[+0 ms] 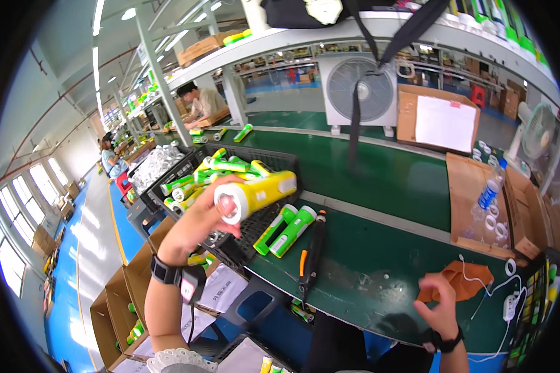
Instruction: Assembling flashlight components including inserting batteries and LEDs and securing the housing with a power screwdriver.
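My left hand [196, 217] is raised over the edge of the black crate and grips a yellow flashlight [264, 194]. Its white-rimmed lens end points toward me and partly rests against my fingers. Below it on the green bench lie two green flashlights [294, 231], side by side. Next to them is a black electric screwdriver [313, 258] with an orange part. My right hand [440, 306] hovers at the bench's near right edge, fingers curled but apart, with nothing in it. An orange-brown cloth or pouch [459, 280] lies just beyond it.
The black crate [286, 163] holds several yellow and green flashlights. Behind it a bin contains clear plastic parts [160, 165]. A cardboard tray [457, 214] with white rings and a bottle [491, 186] stands right, near a white cable [510, 304]. Cardboard boxes [115, 298] sit lower left.
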Motion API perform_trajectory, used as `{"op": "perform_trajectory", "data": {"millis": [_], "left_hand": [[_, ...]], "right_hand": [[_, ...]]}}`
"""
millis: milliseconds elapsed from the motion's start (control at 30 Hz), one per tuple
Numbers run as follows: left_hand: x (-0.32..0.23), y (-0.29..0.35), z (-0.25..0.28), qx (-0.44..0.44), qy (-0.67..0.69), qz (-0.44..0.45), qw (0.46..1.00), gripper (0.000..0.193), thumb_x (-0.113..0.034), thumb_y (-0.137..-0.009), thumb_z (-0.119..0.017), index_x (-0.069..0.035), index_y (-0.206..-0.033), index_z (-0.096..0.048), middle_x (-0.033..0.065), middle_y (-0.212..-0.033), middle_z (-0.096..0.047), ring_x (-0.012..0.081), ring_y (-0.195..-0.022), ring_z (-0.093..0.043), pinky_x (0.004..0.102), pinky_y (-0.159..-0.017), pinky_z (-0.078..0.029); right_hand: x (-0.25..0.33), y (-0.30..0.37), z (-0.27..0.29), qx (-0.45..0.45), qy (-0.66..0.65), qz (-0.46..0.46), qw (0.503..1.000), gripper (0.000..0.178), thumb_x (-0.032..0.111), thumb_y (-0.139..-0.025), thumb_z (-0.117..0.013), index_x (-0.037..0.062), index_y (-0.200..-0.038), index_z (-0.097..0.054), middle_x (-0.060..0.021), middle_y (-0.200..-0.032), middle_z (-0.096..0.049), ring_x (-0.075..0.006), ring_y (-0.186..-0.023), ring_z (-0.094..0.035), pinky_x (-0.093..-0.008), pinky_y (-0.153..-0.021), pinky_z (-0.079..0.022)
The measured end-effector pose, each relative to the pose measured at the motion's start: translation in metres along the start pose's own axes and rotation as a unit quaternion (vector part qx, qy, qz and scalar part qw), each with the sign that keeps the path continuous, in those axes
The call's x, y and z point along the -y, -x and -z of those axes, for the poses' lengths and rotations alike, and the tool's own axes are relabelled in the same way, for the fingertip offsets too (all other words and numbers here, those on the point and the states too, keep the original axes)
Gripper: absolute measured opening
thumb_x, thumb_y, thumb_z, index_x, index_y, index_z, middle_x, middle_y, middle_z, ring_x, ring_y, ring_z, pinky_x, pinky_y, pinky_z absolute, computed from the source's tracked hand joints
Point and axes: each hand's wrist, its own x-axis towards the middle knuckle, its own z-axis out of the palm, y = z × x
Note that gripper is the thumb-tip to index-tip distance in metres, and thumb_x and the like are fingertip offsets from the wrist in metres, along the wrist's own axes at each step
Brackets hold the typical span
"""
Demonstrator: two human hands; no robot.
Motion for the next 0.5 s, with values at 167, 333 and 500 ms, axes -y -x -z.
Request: {"op": "perform_trajectory", "data": {"millis": [167,333,500], "left_hand": [[0.018,-0.017,-0.127,0.325,0.219,0.091,0.915,0.064,-0.047,-0.08,-0.057,-0.011,-0.127,-0.032,0.0057,-0.084,-0.055,0.0157,-0.066,-0.058,0.0287,-0.059,-0.053],[0.09,-0.079,-0.244,0.254,0.481,0.211,0.812,0.052,-0.038,-0.085,-0.055,-0.011,-0.124,-0.036,0.0064,-0.092,-0.054,0.0161,-0.077,-0.056,0.0375,-0.077,-0.047],[0.145,-0.105,-0.385,0.102,0.449,0.12,0.879,0.034,-0.03,-0.086,-0.053,-0.007,-0.109,-0.044,0.0065,-0.094,-0.055,0.018,-0.085,-0.056,0.0361,-0.078,-0.046]], "right_hand": [[0.004,-0.054,-0.012,0.022,0.059,0.168,0.984,0.076,0.024,-0.056,-0.08,0.0119,-0.121,-0.043,-0.0205,-0.126,-0.039,-0.0354,-0.114,-0.043,-0.0401,-0.092,-0.038],[-0.03,-0.031,-0.005,-0.022,0.032,0.011,0.999,0.065,0.015,-0.062,-0.074,0.006,-0.119,-0.043,-0.0173,-0.097,-0.059,-0.0316,-0.087,-0.06,-0.0321,-0.075,-0.048],[-0.059,-0.01,-0.01,0.046,0.121,-0.154,0.98,0.066,0.016,-0.066,-0.069,0.008,-0.118,-0.028,-0.0249,-0.094,-0.056,-0.0414,-0.085,-0.056,-0.0436,-0.07,-0.046]]}}
